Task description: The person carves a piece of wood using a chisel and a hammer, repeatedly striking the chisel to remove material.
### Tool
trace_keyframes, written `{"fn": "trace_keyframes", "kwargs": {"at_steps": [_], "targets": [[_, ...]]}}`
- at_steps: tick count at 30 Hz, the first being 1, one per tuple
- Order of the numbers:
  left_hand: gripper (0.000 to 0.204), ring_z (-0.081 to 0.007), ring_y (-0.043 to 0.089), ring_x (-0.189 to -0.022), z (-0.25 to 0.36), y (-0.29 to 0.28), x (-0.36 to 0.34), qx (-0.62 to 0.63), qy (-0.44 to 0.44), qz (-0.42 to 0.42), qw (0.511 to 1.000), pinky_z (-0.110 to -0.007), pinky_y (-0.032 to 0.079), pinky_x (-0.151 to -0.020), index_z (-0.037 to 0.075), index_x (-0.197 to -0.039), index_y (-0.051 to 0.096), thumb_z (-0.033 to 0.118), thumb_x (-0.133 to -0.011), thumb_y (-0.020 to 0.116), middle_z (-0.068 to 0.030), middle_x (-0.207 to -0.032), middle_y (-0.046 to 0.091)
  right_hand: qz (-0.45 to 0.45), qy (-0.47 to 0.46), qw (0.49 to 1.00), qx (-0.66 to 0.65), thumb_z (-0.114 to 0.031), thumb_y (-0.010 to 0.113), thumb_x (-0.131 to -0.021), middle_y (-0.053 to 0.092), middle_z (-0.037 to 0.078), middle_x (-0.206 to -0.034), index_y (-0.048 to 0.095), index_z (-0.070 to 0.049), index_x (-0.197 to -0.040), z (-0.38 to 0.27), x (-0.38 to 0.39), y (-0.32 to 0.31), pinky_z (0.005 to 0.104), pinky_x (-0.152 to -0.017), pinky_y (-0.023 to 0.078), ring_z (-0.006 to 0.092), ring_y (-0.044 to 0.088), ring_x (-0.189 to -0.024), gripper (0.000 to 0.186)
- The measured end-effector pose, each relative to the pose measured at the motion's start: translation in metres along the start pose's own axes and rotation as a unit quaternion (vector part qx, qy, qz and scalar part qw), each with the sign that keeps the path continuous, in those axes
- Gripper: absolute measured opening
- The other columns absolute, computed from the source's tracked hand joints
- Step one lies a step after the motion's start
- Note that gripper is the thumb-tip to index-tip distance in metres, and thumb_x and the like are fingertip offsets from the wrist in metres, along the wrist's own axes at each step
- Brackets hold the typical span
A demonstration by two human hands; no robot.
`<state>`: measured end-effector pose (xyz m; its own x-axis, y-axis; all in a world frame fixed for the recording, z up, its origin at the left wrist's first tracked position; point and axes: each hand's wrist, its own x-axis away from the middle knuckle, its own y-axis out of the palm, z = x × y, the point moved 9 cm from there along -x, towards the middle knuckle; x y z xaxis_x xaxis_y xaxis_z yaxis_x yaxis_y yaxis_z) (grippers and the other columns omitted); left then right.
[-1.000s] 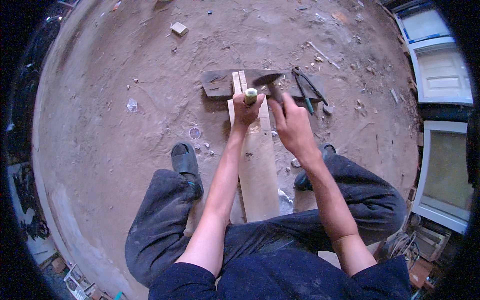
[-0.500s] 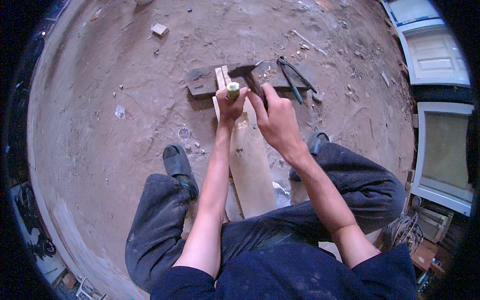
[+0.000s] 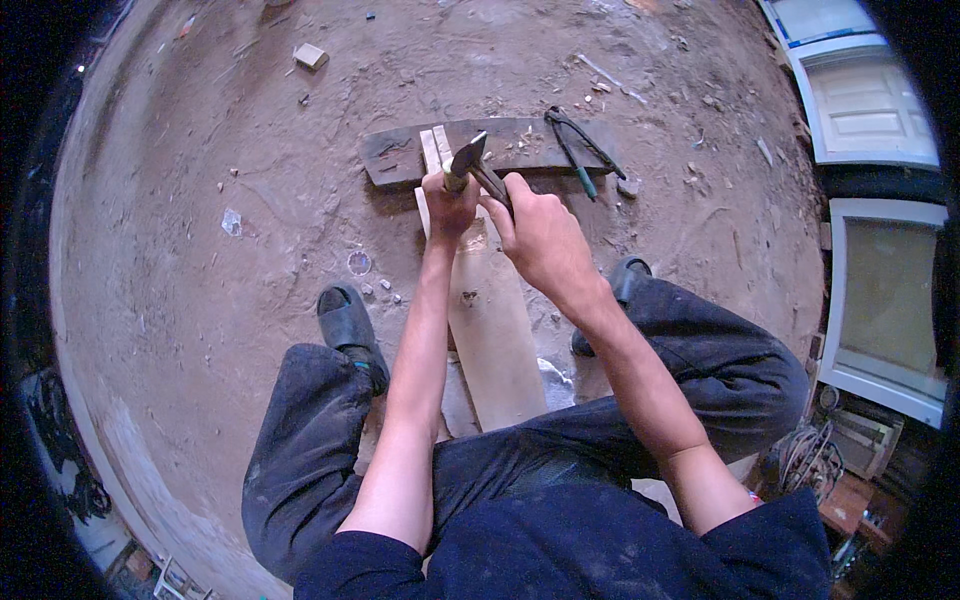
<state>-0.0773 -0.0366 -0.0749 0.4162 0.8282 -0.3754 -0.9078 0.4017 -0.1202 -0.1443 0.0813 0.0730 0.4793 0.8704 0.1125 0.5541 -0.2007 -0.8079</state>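
Presently listed: one pair of bare hands, both occupied. Left hand (image 3: 453, 212): fingers closed round an upright tool handle (image 3: 454, 183) with a yellowish-green top; its lower end is hidden, so the kind of tool cannot be told. Right hand (image 3: 540, 225): closed on the shaft of a dark hammer (image 3: 470, 158). Change noted: half a second ago the hammer head stood beyond the handle and its pale top showed clear; now the head overlaps that top and covers most of it. Judged meaning: hammer and handle are lined up as for a blow, though whether they touch cannot be told. One pale plank (image 3: 492, 335), lying lengthwise between the feet, its far part under the left hand; bears a dark knot and a chipped patch (image 3: 473, 238) just beside that hand. Two narrow pale strips (image 3: 431, 150), beyond the left hand, over a dark board (image 3: 510, 150) set crosswise; join to plank unclear. One pair of green-gripped pincers (image 3: 573, 162), legs spread, at the board's right end. Brands, labels, writing: none legible on any item.
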Motion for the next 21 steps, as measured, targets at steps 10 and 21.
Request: {"fn": "trace_keyframes", "kwargs": {"at_steps": [10, 21], "targets": [[0.028, -0.009, 0.05, -0.045, -0.011, 0.003, 0.001, 0.08, -0.074, -0.003, 0.994, -0.03, 0.04, -0.044, 0.003, -0.06, 0.058, 0.015, -0.081, 0.073, -0.0008, -0.049, 0.053, 0.022, 0.028, 0.998, -0.042, -0.026, 0.058, -0.097, 0.061, 0.027, -0.072, 0.054, 0.002, -0.094, 0.016, -0.003, -0.002, 0.0489, -0.057, 0.046, 0.0459, 0.062, -0.07, 0.028], [0.033, -0.0074, 0.048, -0.042, -0.01, -0.014, -0.002, 0.19, -0.171, 0.041, 0.966, -0.025, 0.036, -0.04, 0.007, -0.057, 0.051, 0.008, -0.084, 0.07, 0.0016, -0.051, 0.051, 0.054, 0.026, 0.979, -0.194, -0.034, 0.056, -0.098, 0.062, 0.028, -0.075, 0.057, 0.005, -0.093, 0.011, 0.002, -0.034, 0.0477, -0.061, 0.047, 0.0464, 0.063, -0.075, 0.039]]}}
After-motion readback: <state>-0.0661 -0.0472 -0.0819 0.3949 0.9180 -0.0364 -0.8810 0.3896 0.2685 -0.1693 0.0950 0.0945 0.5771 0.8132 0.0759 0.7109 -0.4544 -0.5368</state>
